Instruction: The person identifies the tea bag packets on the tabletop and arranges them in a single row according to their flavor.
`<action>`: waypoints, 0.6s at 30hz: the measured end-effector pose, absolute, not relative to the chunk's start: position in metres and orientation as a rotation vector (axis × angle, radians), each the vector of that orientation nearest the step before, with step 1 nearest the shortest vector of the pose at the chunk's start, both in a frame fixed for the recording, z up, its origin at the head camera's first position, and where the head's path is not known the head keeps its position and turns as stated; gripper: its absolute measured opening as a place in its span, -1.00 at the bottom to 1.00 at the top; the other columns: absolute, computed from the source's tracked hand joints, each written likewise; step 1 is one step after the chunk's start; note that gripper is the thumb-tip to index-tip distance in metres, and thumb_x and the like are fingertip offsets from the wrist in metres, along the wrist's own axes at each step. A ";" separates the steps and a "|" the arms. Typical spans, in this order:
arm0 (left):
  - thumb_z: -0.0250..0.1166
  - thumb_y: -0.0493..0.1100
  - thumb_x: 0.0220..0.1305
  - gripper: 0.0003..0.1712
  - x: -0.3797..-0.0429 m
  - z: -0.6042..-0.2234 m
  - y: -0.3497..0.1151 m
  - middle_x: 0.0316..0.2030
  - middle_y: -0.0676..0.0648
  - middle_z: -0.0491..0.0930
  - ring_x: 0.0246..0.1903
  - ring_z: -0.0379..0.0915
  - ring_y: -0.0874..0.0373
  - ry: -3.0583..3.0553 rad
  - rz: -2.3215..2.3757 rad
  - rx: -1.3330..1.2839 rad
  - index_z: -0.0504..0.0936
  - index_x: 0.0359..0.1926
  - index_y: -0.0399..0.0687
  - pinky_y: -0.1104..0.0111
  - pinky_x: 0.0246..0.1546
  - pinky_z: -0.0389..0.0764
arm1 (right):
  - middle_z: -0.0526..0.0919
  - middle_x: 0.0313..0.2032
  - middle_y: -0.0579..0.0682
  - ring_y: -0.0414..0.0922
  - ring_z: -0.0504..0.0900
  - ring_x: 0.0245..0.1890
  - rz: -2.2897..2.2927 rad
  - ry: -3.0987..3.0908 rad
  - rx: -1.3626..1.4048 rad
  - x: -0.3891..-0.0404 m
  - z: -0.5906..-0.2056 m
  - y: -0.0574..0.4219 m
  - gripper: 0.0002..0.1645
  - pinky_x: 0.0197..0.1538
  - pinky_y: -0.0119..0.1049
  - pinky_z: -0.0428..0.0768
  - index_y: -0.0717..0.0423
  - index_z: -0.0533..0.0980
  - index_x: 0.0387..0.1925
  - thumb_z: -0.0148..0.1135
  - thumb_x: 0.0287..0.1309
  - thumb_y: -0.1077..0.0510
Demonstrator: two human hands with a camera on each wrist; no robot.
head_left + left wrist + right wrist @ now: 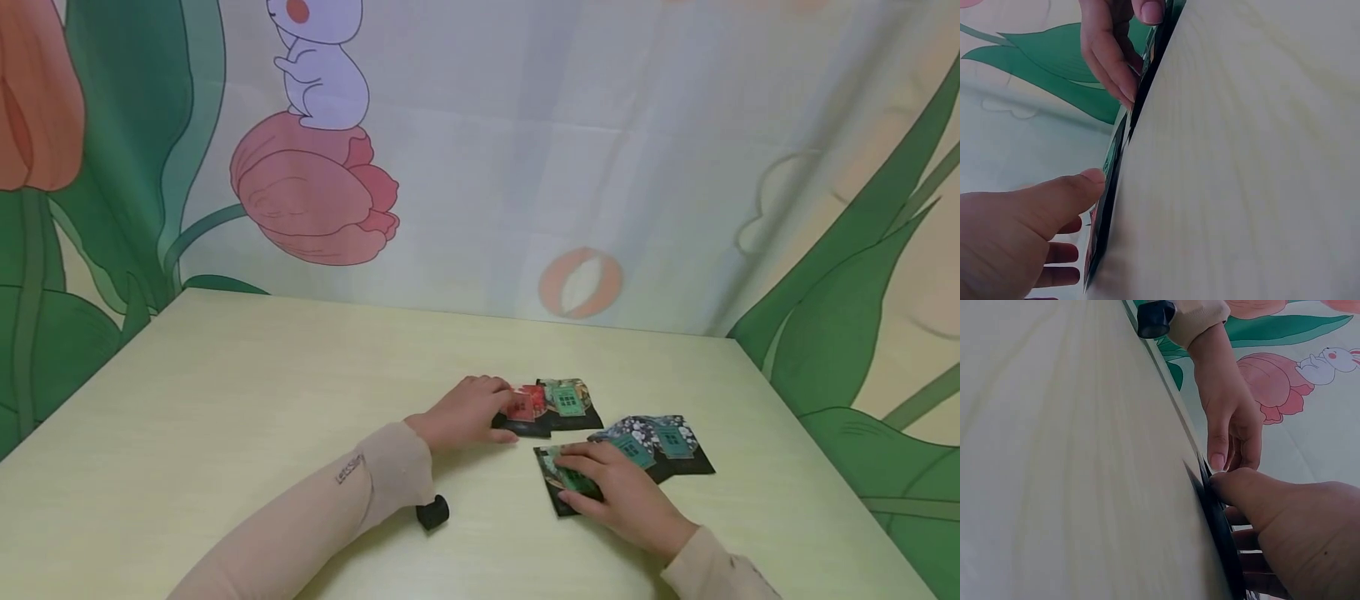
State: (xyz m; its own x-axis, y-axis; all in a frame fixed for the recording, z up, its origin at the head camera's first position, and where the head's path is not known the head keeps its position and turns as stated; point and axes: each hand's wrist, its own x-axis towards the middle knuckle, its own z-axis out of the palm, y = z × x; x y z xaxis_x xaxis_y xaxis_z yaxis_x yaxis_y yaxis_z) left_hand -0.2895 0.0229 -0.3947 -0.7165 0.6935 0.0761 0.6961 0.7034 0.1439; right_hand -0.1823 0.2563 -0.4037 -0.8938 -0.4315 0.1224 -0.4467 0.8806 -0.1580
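My left hand [468, 412] lies at the left edge of a red-and-black flat packet [519, 408], its fingertips over it and its thumb near the lower edge. A green-labelled packet [568, 400] overlaps that one on its right. Nearer to me, my right hand [618, 492] rests on another green-and-black packet [551, 475], fingers spread across its face and thumb by its near edge. Close behind that hand, two blue floral packets [632, 446] [678, 442] overlap. In the right wrist view the packet's dark edge [1219, 528] runs beneath the thumb.
The pale wooden table [262, 400] reaches back to a printed curtain [480, 167] with tulips and a white rabbit. A small black device [432, 512] is attached under the left sleeve's cuff.
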 end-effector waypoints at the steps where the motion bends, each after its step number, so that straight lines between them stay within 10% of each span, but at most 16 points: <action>1: 0.25 0.26 0.21 -0.36 -0.290 -0.395 0.023 0.21 -0.05 0.47 0.23 0.36 0.04 -2.891 -0.239 -1.177 0.51 0.20 0.03 0.17 0.32 0.31 | 0.54 0.16 -0.08 -0.05 0.48 0.18 0.281 -2.966 0.693 -0.182 -0.404 0.256 -0.47 0.20 -0.03 0.51 -0.08 0.56 0.12 0.18 0.21 -0.22; 18: 0.23 0.19 0.27 -0.42 -0.289 -0.398 0.021 0.18 -0.01 0.51 0.22 0.38 0.08 -2.913 -0.132 -1.158 0.47 0.24 0.07 0.16 0.36 0.24 | 0.54 0.17 -0.08 -0.06 0.48 0.18 0.308 -2.971 0.674 -0.182 -0.404 0.256 -0.48 0.20 -0.04 0.51 -0.09 0.55 0.13 0.22 0.20 -0.19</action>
State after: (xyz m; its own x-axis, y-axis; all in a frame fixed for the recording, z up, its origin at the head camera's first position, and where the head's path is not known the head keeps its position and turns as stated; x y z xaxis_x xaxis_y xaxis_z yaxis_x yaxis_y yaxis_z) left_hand -0.2891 0.0214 -0.3985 -0.7278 0.6849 0.0347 0.6852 0.7242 0.0769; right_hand -0.1819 0.2560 -0.4043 -0.9000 -0.4185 0.1217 -0.4346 0.8830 -0.1772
